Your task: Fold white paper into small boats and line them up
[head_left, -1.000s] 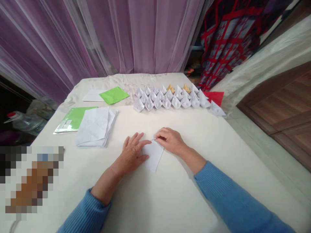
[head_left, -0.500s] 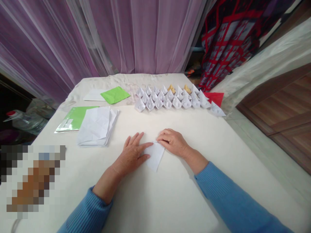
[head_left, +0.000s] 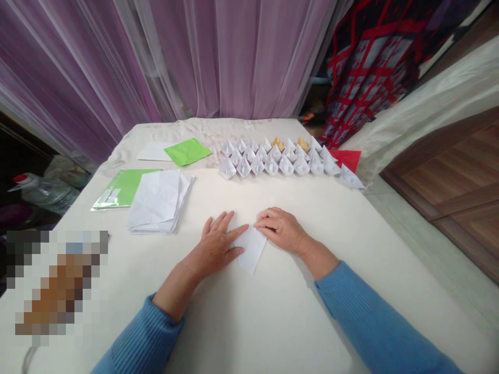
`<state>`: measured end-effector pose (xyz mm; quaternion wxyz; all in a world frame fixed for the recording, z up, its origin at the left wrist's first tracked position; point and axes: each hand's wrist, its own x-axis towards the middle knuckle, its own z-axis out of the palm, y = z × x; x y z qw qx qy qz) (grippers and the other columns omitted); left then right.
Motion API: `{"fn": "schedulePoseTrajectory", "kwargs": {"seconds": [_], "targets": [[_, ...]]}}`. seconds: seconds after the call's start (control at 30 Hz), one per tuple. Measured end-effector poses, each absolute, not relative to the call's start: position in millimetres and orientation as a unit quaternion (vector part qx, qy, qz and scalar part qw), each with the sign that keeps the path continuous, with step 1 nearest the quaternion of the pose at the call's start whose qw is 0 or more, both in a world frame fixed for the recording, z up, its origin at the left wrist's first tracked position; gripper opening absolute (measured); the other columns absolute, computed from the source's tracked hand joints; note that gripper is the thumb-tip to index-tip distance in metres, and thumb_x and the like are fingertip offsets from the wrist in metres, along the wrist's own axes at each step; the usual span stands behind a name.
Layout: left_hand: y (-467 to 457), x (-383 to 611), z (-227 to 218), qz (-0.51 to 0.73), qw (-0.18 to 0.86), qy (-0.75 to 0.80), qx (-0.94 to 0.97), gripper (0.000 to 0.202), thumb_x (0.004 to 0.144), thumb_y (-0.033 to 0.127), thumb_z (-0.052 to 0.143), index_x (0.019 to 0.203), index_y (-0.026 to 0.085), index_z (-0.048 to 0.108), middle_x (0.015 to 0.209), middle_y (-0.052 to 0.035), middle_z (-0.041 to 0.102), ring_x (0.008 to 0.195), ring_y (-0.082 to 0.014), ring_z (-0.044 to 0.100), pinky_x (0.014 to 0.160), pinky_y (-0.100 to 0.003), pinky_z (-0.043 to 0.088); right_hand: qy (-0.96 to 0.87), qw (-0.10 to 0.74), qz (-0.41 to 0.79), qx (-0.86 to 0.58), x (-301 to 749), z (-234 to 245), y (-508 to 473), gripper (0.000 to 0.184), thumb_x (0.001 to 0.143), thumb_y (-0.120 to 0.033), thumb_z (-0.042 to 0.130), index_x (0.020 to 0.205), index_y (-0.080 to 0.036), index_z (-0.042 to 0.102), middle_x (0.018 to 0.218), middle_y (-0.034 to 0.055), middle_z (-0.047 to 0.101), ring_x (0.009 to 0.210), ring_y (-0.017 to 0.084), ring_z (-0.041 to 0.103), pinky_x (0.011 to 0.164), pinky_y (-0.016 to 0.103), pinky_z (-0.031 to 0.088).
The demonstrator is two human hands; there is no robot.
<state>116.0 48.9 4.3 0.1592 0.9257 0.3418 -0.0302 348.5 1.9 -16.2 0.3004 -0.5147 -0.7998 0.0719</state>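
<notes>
A small white folded sheet of paper (head_left: 251,252) lies flat on the table between my hands, one corner pointing toward me. My left hand (head_left: 220,241) rests with fingers spread, its index finger and thumb on the sheet's left side. At the sheet's top right, the fingers of my right hand (head_left: 280,228) are pinched together on its upper edge. What lies right under those fingertips is hidden. Farther back stand rows of folded paper boats (head_left: 272,165), mostly white with a couple in yellow.
To the left are a stack of white paper (head_left: 156,200) and a green packet (head_left: 125,189). Behind them lies a green sheet (head_left: 187,151) over white paper. A red sheet (head_left: 346,160) sits by the boats. A blurred-out item (head_left: 58,285) is at the near left.
The whole view has shifted slightly, so everything appears a little farther right. Both hands keep nearly the same position on the paper, whose folds look unchanged.
</notes>
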Motion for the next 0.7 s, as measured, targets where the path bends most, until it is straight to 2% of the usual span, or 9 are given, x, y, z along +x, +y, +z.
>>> {"fn": "schedulePoseTrajectory", "kwargs": {"seconds": [0.13,0.27,0.33,0.47,0.7], "targets": [[47,118,12,-0.042,0.145,0.343,0.927,0.054,0.090,0.040,0.058,0.142,0.038,0.042,0.159,-0.0125,0.024,0.146,-0.0344,0.019,0.113,-0.062,0.020,-0.777,0.329,0.125,-0.522,349,-16,4,0.015,0.085,-0.017,0.060,0.082,-0.023,0.073,0.087,0.0023,0.070,0.083,0.015,0.061,0.078,0.028,0.046],[45,120,20,-0.063,0.121,0.342,0.930,0.053,0.091,0.041,0.055,0.142,0.036,0.043,0.158,-0.0146,0.026,0.145,-0.0345,0.022,0.112,-0.063,0.022,-0.692,0.308,0.160,-0.633,335,-9,10,0.017,0.084,-0.023,0.061,0.068,-0.022,0.067,0.074,-0.0008,0.066,0.072,0.013,0.060,0.069,0.025,0.043],[44,121,22,-0.066,0.108,0.344,0.930,0.053,0.091,0.041,0.056,0.142,0.036,0.043,0.158,-0.0149,0.027,0.145,-0.0349,0.023,0.110,-0.064,0.024,-0.659,0.279,0.132,-0.686,326,-6,12,0.007,0.079,-0.026,0.068,0.073,-0.023,0.066,0.074,-0.0022,0.064,0.072,0.013,0.058,0.067,0.025,0.041],[44,121,21,-0.053,0.093,0.342,0.934,0.052,0.090,0.040,0.058,0.141,0.037,0.044,0.157,-0.0133,0.029,0.143,-0.0357,0.027,0.108,-0.065,0.027,-0.668,0.242,0.089,-0.698,320,-4,12,0.005,0.079,-0.026,0.068,0.077,-0.023,0.064,0.082,-0.0009,0.064,0.082,0.016,0.058,0.073,0.027,0.040],[45,118,13,-0.019,0.084,0.329,0.940,0.052,0.089,0.038,0.060,0.139,0.037,0.047,0.154,-0.0154,0.035,0.141,-0.0385,0.032,0.105,-0.068,0.030,-0.684,0.253,0.090,-0.678,339,-12,12,0.005,0.080,-0.021,0.067,0.076,-0.024,0.066,0.084,0.0005,0.066,0.082,0.017,0.058,0.077,0.029,0.041]]}}
